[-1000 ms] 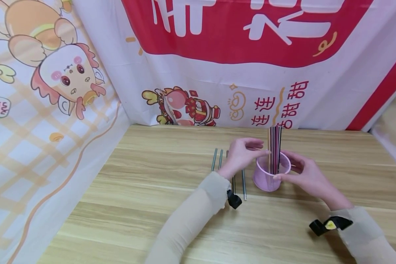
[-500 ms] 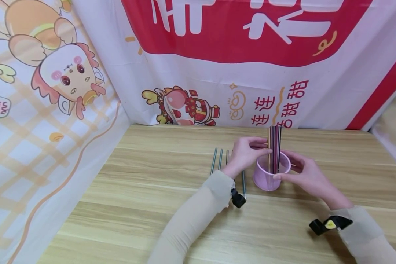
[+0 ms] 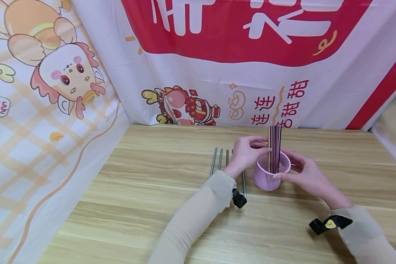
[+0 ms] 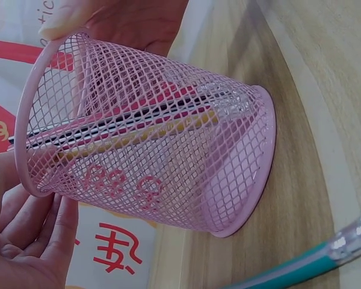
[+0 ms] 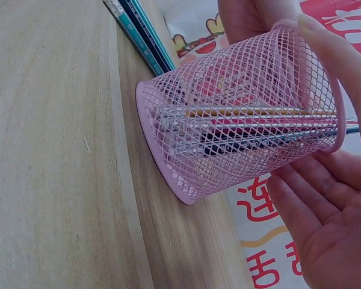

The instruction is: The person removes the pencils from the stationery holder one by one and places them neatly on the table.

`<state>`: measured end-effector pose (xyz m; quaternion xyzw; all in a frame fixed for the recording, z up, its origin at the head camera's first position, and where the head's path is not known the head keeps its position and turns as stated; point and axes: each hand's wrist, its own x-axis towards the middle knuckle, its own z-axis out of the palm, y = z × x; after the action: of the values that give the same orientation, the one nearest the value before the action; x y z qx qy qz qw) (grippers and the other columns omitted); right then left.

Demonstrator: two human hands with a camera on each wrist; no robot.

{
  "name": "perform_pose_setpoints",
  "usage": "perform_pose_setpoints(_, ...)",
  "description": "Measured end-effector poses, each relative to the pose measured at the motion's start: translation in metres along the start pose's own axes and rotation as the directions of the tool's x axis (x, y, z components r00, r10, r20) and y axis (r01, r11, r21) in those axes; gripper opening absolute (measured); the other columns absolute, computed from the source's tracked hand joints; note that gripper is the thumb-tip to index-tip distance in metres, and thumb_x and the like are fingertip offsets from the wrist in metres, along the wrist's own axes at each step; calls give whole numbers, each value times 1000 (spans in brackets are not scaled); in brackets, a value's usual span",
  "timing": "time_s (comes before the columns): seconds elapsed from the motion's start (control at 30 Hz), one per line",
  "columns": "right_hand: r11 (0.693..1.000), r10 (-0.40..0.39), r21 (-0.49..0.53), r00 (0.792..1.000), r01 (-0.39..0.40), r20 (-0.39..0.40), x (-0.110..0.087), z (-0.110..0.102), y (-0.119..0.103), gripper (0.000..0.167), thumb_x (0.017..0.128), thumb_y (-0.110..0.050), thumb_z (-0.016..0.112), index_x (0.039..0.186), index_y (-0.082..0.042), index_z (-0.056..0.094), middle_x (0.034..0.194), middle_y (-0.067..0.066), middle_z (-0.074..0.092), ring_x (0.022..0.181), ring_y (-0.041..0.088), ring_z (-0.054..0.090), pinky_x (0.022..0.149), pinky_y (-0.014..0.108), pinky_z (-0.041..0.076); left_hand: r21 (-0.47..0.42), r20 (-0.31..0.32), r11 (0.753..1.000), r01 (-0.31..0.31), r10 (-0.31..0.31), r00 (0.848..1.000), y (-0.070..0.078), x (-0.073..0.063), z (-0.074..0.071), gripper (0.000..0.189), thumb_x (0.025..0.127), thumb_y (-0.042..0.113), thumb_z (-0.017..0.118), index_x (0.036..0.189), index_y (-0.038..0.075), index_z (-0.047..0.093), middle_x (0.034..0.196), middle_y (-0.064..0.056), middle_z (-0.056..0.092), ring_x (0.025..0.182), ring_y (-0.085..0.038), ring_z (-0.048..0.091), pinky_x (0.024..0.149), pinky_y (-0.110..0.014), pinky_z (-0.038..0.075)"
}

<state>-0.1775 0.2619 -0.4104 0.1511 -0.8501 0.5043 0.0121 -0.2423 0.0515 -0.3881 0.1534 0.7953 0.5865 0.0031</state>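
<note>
A person's left hand [image 3: 249, 152] is reaching in from the left side and pinching an upright bundle of slim yellow, red-pink and dark pencils [image 3: 275, 146] at its left edge, the thumb pressing from the near side and the index finger lying on the far side. The right hand [image 3: 305, 170] is gripping a pink, round, metal-mesh cup [image 3: 262, 180] from the right, its thumb lying over the near part of the rim and its other fingers spreading along the right and far side. The cup is standing upright on a pale, wood-grained bench [image 3: 118, 205], right of the middle, and the bundle is standing inside it; through the mesh, the pencils' pale lower ends are showing near the base.

Left of the cup, several loose teal and dark pencils [image 3: 220, 157] are lying roughly side by side, pointing from near to far; the left hand and its beige sleeve [image 3: 191, 223] are partly covering them, so their count is staying unclear. A second beige sleeve [image 3: 366, 231] is covering the right forearm. Black wrist devices are sitting at both cuffs. Beyond the bench, a white and red printed cloth [image 3: 191, 66] is hanging, and an orange-checked cartoon cloth [image 3: 52, 154] is lining the left side.
</note>
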Motion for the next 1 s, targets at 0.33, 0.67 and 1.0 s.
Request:
perform_pose_setpoints(0.33, 1000, -12, -2, 1000, 12, -3, 0, 1, 1, 77, 87, -15, 84, 149, 6, 44, 143, 28, 52, 124, 40, 55, 93, 9, 46, -13, -7, 1000, 17, -17, 1000, 2, 0, 1, 32, 85, 17, 85, 115, 16, 76, 92, 11, 75, 82, 1, 67, 79, -16, 55)
perform_pose_setpoints(0.67, 1000, 6, -2, 1000, -6, 2, -1, 0, 0, 79, 87, -16, 85, 150, 6, 42, 144, 29, 51, 125, 41, 54, 93, 8, 45, -23, -27, 1000, 6, -7, 1000, 1, 0, 0, 30, 86, 19, 85, 114, 17, 77, 93, 12, 75, 83, 2, 67, 80, -16, 55)
perform_pose_setpoints(1.0, 1000, 6, -10, 1000, -6, -3, 0, 0, 1, 79, 86, -16, 85, 150, 4, 42, 144, 28, 51, 124, 40, 55, 92, 7, 45, -75, -53, 997, -3, -1, 999, 4, 0, -3, 29, 86, 17, 84, 114, 15, 77, 93, 10, 75, 83, 0, 68, 79, -17, 56)
